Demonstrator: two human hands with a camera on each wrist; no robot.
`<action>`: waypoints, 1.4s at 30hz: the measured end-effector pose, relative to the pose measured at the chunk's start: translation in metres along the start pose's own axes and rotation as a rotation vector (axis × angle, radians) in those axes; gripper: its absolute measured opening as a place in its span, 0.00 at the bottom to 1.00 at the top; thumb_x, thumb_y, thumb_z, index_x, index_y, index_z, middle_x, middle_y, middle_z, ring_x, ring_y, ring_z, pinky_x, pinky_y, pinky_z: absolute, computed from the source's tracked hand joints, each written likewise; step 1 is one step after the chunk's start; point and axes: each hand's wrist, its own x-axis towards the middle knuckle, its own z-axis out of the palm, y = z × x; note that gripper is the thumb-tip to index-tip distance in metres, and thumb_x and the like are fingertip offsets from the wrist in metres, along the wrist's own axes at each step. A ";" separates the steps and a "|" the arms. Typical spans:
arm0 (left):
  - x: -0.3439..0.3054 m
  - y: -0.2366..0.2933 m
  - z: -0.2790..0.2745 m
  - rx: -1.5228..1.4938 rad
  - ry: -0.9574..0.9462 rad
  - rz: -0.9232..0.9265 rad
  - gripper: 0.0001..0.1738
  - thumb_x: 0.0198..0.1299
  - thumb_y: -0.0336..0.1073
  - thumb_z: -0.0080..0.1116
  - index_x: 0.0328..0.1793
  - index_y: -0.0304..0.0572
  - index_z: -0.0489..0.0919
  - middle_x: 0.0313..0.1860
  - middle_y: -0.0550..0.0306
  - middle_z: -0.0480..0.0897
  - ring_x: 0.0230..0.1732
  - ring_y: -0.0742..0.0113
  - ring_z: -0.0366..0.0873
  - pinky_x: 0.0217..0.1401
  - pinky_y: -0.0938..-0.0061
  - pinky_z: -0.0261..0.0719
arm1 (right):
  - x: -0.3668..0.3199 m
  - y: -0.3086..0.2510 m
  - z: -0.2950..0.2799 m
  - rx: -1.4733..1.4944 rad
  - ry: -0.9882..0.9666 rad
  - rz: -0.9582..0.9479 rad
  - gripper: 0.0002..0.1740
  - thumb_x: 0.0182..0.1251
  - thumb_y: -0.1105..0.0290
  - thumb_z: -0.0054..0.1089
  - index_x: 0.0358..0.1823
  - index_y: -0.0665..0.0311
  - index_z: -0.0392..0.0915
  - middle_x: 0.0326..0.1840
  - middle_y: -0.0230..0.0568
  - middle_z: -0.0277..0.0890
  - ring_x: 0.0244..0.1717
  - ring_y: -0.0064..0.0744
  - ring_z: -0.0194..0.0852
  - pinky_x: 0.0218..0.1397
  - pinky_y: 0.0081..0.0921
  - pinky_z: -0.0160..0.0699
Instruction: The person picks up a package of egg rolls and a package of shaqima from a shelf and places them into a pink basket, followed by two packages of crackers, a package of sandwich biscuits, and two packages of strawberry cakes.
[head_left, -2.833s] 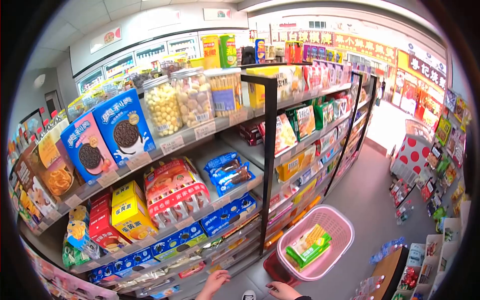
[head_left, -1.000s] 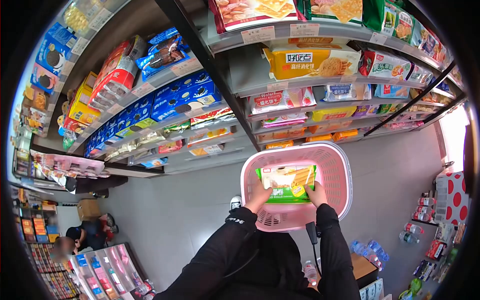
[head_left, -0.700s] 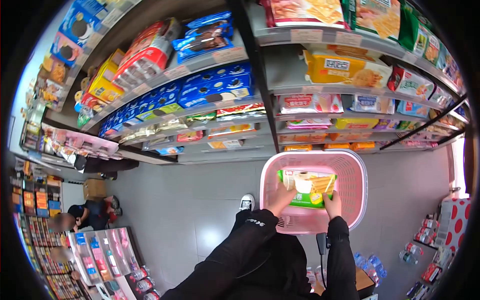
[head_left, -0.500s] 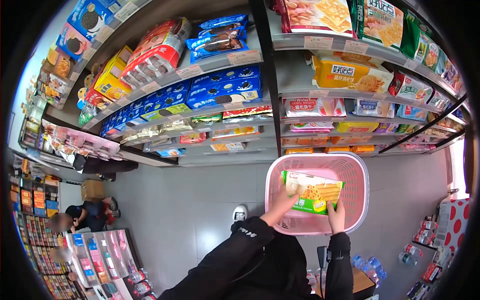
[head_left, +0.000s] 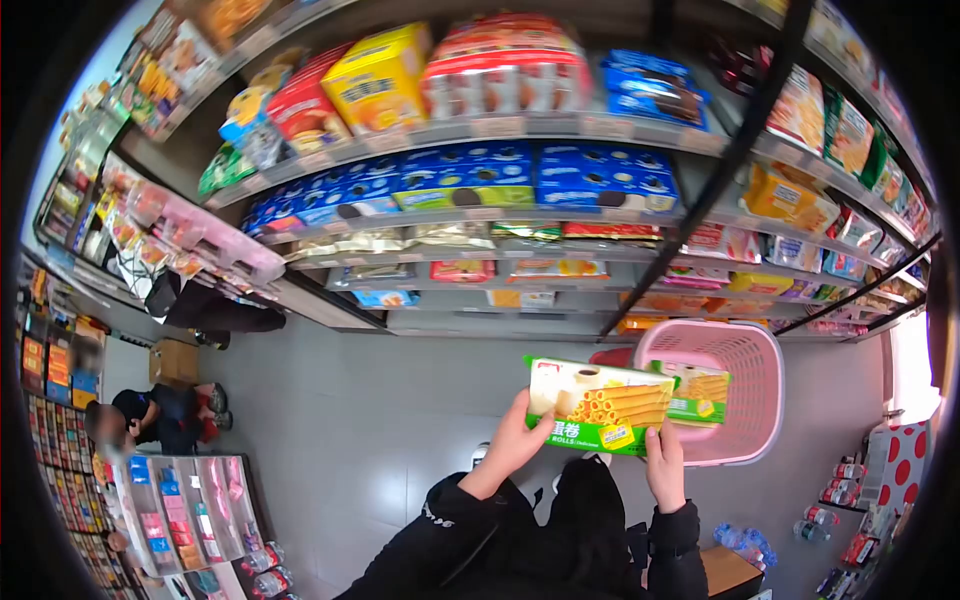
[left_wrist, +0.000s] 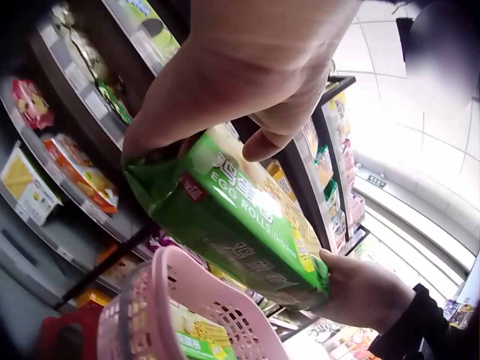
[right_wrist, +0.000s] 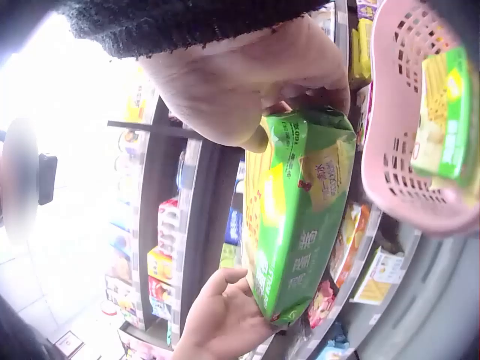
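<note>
Both hands hold one green and cream egg roll packet [head_left: 600, 408] level, just left of the pink basket [head_left: 765, 400]. My left hand [head_left: 512, 440] grips its left end, thumb on the front face; in the left wrist view the hand [left_wrist: 232, 82] curls over the packet's end [left_wrist: 240, 225]. My right hand [head_left: 664, 470] pinches the lower right corner, and in the right wrist view the hand [right_wrist: 247, 82] has its thumb and fingers around that end of the packet [right_wrist: 300, 210]. A second similar packet [head_left: 704, 394] lies in the basket, partly behind the held one.
Shelves of biscuits and snack boxes [head_left: 465, 178] run along the front. Something red stands against the basket's left side. At the left are a clear display case [head_left: 190, 510], a cardboard box [head_left: 174, 362] and people. Water bottles [head_left: 745, 545] stand at the lower right.
Both hands have lifted a packet out of the basket and moved it left, uncovering another in the basket. The head view has turned toward the shelves on the left.
</note>
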 end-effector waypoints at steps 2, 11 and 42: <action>-0.015 -0.014 -0.049 0.011 0.068 -0.078 0.24 0.51 0.39 0.51 0.53 0.36 0.63 0.42 0.46 0.74 0.45 0.56 0.73 0.46 0.71 0.69 | -0.002 -0.010 0.045 -0.059 -0.057 -0.095 0.16 0.63 0.70 0.38 0.50 0.71 0.62 0.42 0.48 0.70 0.44 0.37 0.68 0.49 0.24 0.62; -0.080 -0.055 -0.233 0.064 0.261 -0.221 0.24 0.50 0.40 0.53 0.50 0.35 0.64 0.38 0.46 0.75 0.40 0.59 0.74 0.41 0.72 0.70 | -0.010 -0.062 0.223 -0.021 -0.341 -0.147 0.15 0.61 0.69 0.41 0.47 0.70 0.65 0.42 0.55 0.69 0.45 0.47 0.67 0.47 0.29 0.64; 0.058 -0.146 -0.324 0.079 0.360 -0.491 0.26 0.49 0.44 0.50 0.47 0.28 0.65 0.37 0.40 0.75 0.41 0.52 0.74 0.43 0.69 0.69 | 0.187 -0.029 0.354 -0.302 -0.777 -0.025 0.12 0.58 0.67 0.47 0.33 0.72 0.70 0.22 0.48 0.70 0.23 0.32 0.66 0.31 0.26 0.65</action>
